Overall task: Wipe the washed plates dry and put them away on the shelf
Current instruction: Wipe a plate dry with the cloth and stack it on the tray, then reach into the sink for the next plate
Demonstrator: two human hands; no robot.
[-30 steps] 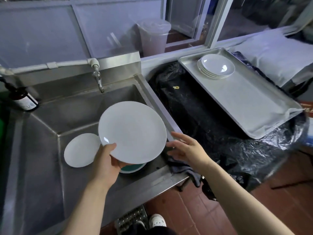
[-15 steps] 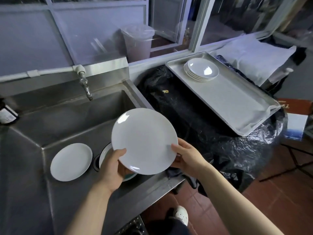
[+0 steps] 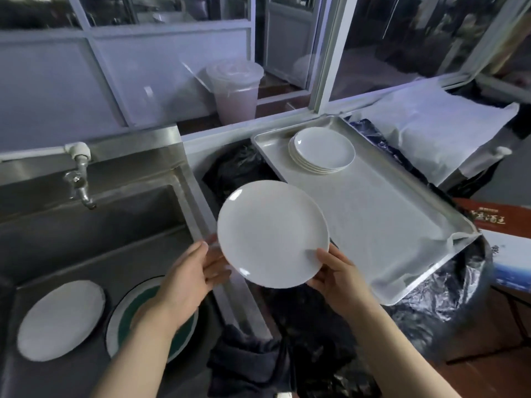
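A round white plate [image 3: 273, 234] is held tilted in the air between the sink and the metal tray [image 3: 402, 225]. My right hand [image 3: 336, 280] pinches its lower right rim, thumb on top. My left hand [image 3: 186, 277] is at the lower left rim: its fingers reach under the plate and the thumb lies off the rim. A stack of white plates [image 3: 323, 152] sits at the tray's far end. In the sink [image 3: 115, 254] lie a white plate [image 3: 60, 320] and a green-centred plate [image 3: 178, 337], partly hidden by my left forearm. A dark cloth [image 3: 244, 363] hangs at the sink's front corner.
A tap [image 3: 79, 185] juts from the sink's back wall. A lidded plastic cup [image 3: 234, 90] stands on the window ledge. Black plastic sheeting [image 3: 448, 297] lies under and around the tray. White cloth [image 3: 425, 127] covers something at the far right.
The plate has moved right and up, from above the sink toward the tray. My right hand now grips its rim, and my left thumb has come off it.
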